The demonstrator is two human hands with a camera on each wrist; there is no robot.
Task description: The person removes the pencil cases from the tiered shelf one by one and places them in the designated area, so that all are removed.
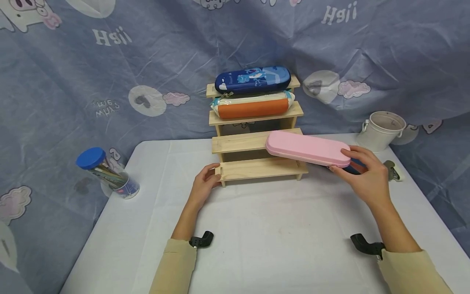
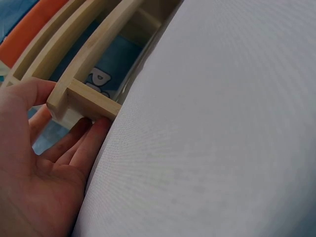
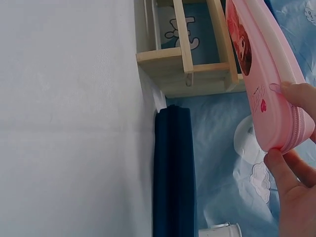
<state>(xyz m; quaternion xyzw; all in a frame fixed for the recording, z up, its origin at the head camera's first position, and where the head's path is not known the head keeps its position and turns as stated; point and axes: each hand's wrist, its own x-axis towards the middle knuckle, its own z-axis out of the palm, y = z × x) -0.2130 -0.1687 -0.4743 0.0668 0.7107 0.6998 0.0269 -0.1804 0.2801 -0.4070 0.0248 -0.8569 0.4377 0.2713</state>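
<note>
My right hand [image 1: 367, 171] pinches one end of a pink zippered pencil case [image 1: 308, 148] between thumb and fingers. The case is held up at the right side of a stepped wooden rack [image 1: 260, 168], and its far end overlaps the second step from the bottom in the head view. The right wrist view shows a printed picture and a small heart on the case's face. My left hand [image 1: 205, 181] grips the left end of the rack's lowest step, its fingers bent about the wood [image 2: 91, 96]. The two lower steps carry nothing resting on them.
A blue pencil case [image 1: 253, 80] lies on the top step, an orange-and-white one [image 1: 253, 107] below it. A dark blue case [image 3: 173, 173] lies right of the rack. A white bucket [image 1: 382, 130] stands back right; a blue-lidded jar [image 1: 108, 173] leans at left.
</note>
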